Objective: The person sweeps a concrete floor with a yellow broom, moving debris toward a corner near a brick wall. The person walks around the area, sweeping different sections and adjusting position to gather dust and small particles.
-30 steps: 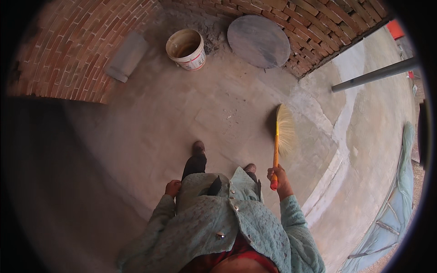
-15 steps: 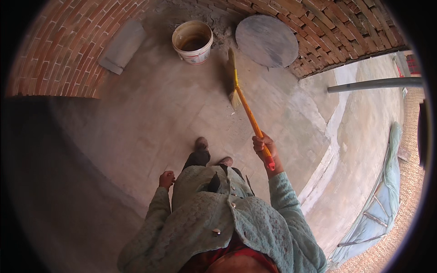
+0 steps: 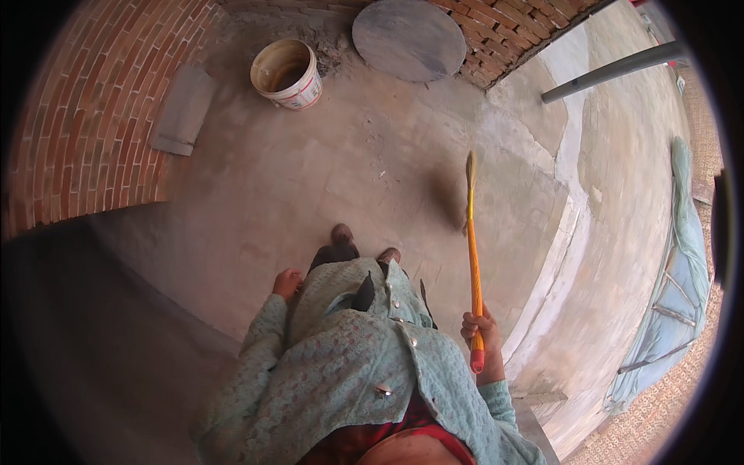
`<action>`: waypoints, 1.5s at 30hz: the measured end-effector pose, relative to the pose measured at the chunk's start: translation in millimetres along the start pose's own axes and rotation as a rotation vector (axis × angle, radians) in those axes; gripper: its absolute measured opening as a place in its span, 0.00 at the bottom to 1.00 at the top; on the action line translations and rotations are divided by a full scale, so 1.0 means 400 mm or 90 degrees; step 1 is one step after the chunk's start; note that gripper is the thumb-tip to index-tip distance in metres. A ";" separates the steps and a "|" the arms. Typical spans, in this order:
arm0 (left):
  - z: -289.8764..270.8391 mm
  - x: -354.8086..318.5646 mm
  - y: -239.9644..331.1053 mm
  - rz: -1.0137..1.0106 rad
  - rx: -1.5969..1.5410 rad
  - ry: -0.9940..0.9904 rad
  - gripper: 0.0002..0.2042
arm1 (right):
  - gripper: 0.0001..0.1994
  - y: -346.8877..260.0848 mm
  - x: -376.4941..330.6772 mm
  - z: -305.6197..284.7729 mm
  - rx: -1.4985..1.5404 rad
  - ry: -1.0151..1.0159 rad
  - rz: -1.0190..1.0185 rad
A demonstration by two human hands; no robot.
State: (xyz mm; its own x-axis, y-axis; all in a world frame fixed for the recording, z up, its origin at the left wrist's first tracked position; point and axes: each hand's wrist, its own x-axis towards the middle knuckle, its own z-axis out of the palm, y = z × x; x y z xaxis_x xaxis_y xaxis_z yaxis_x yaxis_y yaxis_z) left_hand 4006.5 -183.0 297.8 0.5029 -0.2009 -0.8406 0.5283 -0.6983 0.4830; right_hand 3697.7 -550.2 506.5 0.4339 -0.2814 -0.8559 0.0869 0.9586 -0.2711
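A broom with an orange handle, a red end cap and straw bristles is gripped in my right hand. My fingers wrap round the handle just above its cap. The broom points away from me, and its bristle head shows edge-on, with a dark shadow on the floor to its left. Whether the bristles touch the floor I cannot tell. My left hand hangs beside my jacket, fingers curled in, and nothing shows in it.
A white bucket stands at the far left near rubble. Beside it a round grey slab lies by the brick wall. A grey block rests against the left wall. A pole and a blue-green sheet are at right.
My right hand has come closer to me and slightly right, swinging the broom away from the round slab. The view has shifted, with the bucket and slab now farther left.
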 end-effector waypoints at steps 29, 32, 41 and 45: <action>-0.593 0.173 -0.032 -0.025 -0.100 0.082 0.12 | 0.04 0.388 0.668 0.705 0.418 -0.332 0.269; -0.597 0.179 -0.015 -0.062 -0.122 0.089 0.11 | 0.06 0.338 0.602 0.679 0.419 -0.333 0.198; -0.538 0.213 -0.019 -0.001 0.032 0.005 0.13 | 0.31 0.326 0.197 0.475 0.065 -0.118 -0.034; -0.515 0.250 -0.017 0.161 0.170 0.035 0.13 | 0.30 0.359 0.124 0.363 0.057 -0.002 -0.052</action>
State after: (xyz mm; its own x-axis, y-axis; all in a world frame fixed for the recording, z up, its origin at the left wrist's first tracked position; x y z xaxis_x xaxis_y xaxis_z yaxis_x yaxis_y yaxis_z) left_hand 4194.3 -56.9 261.0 0.6349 -0.3581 -0.6846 0.1888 -0.7873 0.5869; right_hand 3862.0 -420.0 489.2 0.4245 -0.3582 -0.8316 0.2013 0.9328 -0.2990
